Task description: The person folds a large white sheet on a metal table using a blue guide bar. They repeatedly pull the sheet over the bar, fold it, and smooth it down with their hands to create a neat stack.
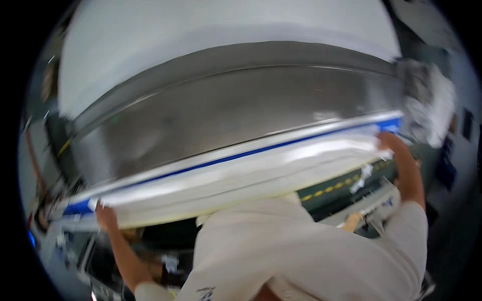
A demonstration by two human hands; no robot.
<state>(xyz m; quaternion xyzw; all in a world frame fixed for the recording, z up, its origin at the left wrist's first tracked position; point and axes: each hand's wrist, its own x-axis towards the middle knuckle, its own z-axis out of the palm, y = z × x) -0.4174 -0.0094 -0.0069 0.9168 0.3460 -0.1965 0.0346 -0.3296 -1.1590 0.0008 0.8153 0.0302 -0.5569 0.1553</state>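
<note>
Sheeting (pixel 246 175), long and white, spans 2 hands: the left hand (pixel 106 216) closed on its left end, the right hand (pixel 390 142) on its right. Its far side borders a blue band (pixel 236 156) along grey metal (pixel 241 108); its near edge runs close to the torso (pixel 266 231). White covering (pixel 226 22) lies beyond, green floor (pixel 314 205) below.

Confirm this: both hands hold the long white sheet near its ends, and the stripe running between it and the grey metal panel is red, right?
No: the stripe is blue, as the head view shows. It does run between the grey metal panel and the long white sheet, which the left hand and right hand hold near its ends.
</note>
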